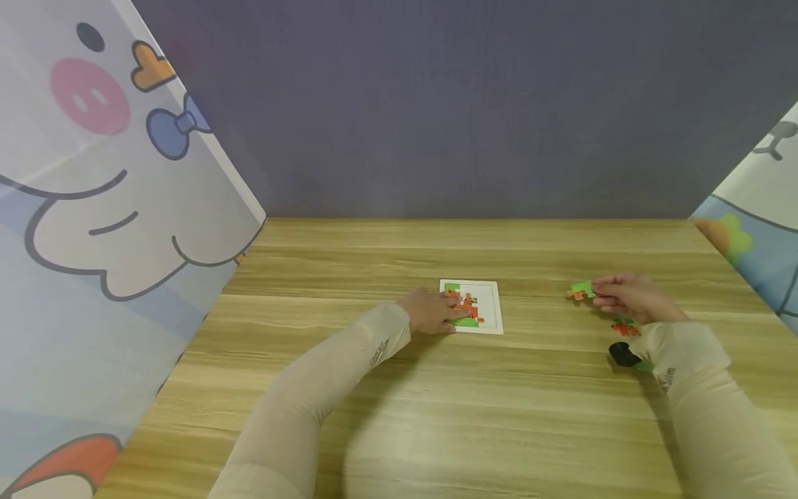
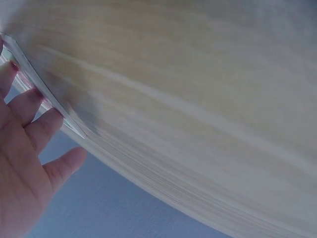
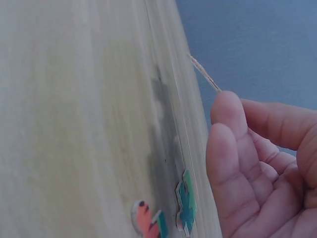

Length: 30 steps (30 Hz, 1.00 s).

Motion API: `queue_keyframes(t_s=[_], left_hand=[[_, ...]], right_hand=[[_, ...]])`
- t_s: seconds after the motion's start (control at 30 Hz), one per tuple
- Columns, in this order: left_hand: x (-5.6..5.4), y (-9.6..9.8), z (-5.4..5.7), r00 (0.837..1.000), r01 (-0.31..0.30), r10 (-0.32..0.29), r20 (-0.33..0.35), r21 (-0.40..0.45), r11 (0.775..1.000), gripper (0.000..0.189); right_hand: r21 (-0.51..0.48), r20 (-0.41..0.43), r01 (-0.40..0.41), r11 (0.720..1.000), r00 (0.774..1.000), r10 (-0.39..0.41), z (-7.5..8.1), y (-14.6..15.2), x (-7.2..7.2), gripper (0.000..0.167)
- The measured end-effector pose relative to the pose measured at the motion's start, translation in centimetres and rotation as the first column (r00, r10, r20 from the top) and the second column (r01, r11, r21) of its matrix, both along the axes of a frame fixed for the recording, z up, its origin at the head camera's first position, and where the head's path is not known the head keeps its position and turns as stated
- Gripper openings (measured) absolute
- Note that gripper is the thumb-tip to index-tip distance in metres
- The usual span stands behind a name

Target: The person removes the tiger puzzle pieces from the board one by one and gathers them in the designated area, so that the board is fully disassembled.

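A white-framed jigsaw puzzle (image 1: 491,308), partly filled with green and orange pieces, lies on the table. My left hand (image 1: 431,311) rests on its left side with fingers spread straight over the pieces. In the left wrist view the fingertips touch the board (image 2: 42,89) near its edge. To the right, my right hand (image 1: 632,296) pinches a green and orange puzzle piece (image 1: 581,290) between thumb and fingers. The right wrist view shows this piece (image 3: 204,73) edge-on, raised off the table.
Loose puzzle pieces lie near the right wrist: a red-orange one (image 1: 625,328) and a green one (image 1: 644,366), partly hidden by the black wrist camera (image 1: 623,354). A grey wall (image 1: 474,111) rises behind the wooden table (image 1: 474,402).
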State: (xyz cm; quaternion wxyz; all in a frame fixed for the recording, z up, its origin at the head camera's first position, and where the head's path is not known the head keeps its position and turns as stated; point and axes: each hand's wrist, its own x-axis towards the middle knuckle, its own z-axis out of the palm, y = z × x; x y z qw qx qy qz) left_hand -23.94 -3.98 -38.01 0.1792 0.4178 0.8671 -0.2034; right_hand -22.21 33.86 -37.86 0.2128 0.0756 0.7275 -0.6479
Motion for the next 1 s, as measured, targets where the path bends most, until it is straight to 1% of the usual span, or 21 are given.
queue_keyframes(t_s=[0.07,0.23,0.33,0.47,0.63,0.67,0.8,0.87,1.0], left_hand=[[-0.03,-0.03,-0.06,1.0,-0.007,0.006,0.004,0.004,1.0,0.057],[-0.07,-0.03,-0.19,1.0,-0.019,0.019,0.001,0.007,1.0,0.058],[-0.06,-0.03,-0.29,1.0,-0.021,0.021,-0.002,0.006,1.0,0.058],[-0.13,-0.06,-0.41,1.0,-0.024,0.024,0.001,0.005,1.0,0.058],[-0.24,-0.07,-0.54,1.0,-0.019,0.019,0.003,0.006,1.0,0.058],[-0.24,-0.07,-0.55,1.0,-0.021,0.021,0.005,0.007,1.0,0.058],[-0.25,-0.04,-0.56,0.999,-0.037,0.037,0.01,0.007,0.999,0.058],[-0.26,-0.04,-0.56,0.999,-0.049,0.049,0.014,0.009,0.999,0.058],[-0.3,-0.1,-0.6,0.998,-0.063,0.063,0.019,0.013,0.998,0.057]], right_hand=[[-0.001,0.009,0.009,1.0,1.0,-0.009,-0.07,-0.08,-0.02,0.033],[0.039,0.019,0.019,0.999,1.0,-0.02,-0.23,-0.19,-0.03,0.032],[0.039,0.025,0.019,0.999,0.999,-0.02,-0.29,-0.24,-0.11,0.03],[0.05,0.027,0.001,0.999,1.0,-0.003,-0.23,-0.32,-0.29,0.025],[0.114,0.03,-0.051,0.992,0.998,0.048,-0.09,-0.29,-0.52,0.013],[0.138,0.029,-0.062,0.989,0.998,0.058,-0.06,-0.3,-0.57,0.015],[0.227,0.033,-0.103,0.968,0.995,0.098,0.09,-0.41,-0.71,0.041],[0.26,0.036,-0.116,0.959,0.993,0.111,0.2,-0.51,-0.69,0.051],[0.286,0.044,-0.124,0.95,0.992,0.117,0.26,-0.54,-0.66,0.055]])
